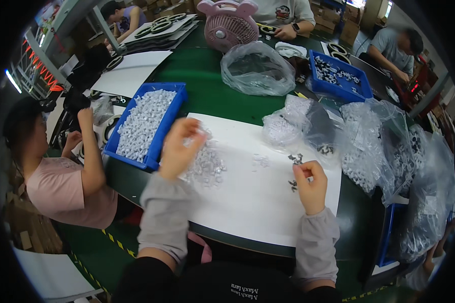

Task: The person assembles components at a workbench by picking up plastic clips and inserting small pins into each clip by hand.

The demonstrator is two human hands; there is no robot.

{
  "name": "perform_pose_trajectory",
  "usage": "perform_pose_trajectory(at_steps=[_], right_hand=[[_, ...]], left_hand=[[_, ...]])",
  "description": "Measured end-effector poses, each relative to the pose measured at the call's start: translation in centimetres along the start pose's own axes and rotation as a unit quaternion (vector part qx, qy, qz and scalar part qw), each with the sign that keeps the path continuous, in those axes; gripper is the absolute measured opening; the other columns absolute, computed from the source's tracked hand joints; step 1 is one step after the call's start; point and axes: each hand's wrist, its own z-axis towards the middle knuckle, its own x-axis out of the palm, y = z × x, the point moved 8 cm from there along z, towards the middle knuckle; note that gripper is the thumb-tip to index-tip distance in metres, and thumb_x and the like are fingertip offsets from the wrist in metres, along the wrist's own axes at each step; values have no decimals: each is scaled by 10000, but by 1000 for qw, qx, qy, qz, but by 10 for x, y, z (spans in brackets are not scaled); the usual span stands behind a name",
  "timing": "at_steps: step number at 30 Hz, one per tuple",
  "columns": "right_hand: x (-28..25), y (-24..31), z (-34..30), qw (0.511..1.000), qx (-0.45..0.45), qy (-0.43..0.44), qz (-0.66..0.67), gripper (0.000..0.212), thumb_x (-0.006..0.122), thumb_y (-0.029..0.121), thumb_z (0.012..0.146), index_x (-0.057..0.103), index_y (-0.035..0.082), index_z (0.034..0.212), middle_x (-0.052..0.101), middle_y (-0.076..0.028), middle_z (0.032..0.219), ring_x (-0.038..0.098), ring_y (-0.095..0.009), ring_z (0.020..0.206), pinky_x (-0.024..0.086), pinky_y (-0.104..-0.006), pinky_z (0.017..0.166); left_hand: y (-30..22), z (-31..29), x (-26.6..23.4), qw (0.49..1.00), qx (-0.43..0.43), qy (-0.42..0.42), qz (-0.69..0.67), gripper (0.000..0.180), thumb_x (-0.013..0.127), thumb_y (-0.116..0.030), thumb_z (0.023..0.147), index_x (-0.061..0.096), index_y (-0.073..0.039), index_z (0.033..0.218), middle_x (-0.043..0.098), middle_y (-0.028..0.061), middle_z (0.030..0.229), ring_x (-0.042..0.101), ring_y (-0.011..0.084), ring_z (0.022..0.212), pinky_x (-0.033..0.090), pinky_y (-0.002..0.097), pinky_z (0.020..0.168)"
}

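My left hand (178,150) hovers between a blue bin (170,119) of small white plastic parts (144,123) and a pile of small clear plastic pieces (207,166). Motion smears its fingers, so what it may hold cannot be made out. Over the right part of a white sheet (242,212), my right hand (312,188) has thumb and fingertips pinched together; whatever is between them is too small to name. Beside those fingertips lie two little clusters of dark parts (295,159). A few clear pieces (260,161) sit apart, midway between my hands.
Clear bags of small parts (359,146) crowd the right side. Behind the sheet are an open plastic bag (258,68), a pink fan (231,28) and another blue bin (338,90). A person in pink (60,187) works close at the left; others sit farther back.
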Motion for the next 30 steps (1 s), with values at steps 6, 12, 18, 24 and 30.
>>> perform_pose_trajectory(at_steps=[6,12,18,24,30], right_hand=[[-2,4,2,998,-53,-14,-29,113,649,43,806,557,-3,757,529,-28,717,477,-89,615,379,-220,584],[0,8,-2,994,-80,-13,-69,73,649,30,778,584,-4,780,533,-84,745,481,-186,638,395,-290,582],[-2,10,-2,990,-104,-15,-96,68,642,26,779,579,0,776,536,-90,754,502,-200,654,399,-296,585],[-21,3,4,985,-103,-75,-117,56,640,25,776,587,9,782,551,-85,760,517,-211,675,405,-304,598],[-18,-13,10,978,-101,-39,-180,44,642,43,767,626,15,796,589,-98,772,549,-276,727,430,-357,637]], left_hand=[[16,18,-125,860,-15,-113,497,347,686,-233,795,591,-35,1063,631,171,959,605,317,880,476,392,768],[10,-28,-43,942,47,41,330,413,703,-268,778,589,-55,1113,555,192,1152,525,367,1061,416,421,893],[20,-35,-4,908,88,84,401,338,711,-258,753,637,-92,1038,571,127,1064,528,317,990,395,407,845],[37,14,34,853,1,189,487,169,722,-224,719,707,-121,852,586,70,928,491,270,1003,334,439,848],[46,18,40,847,-26,237,475,173,714,-216,731,668,-90,840,589,76,953,500,272,1007,342,424,866]])
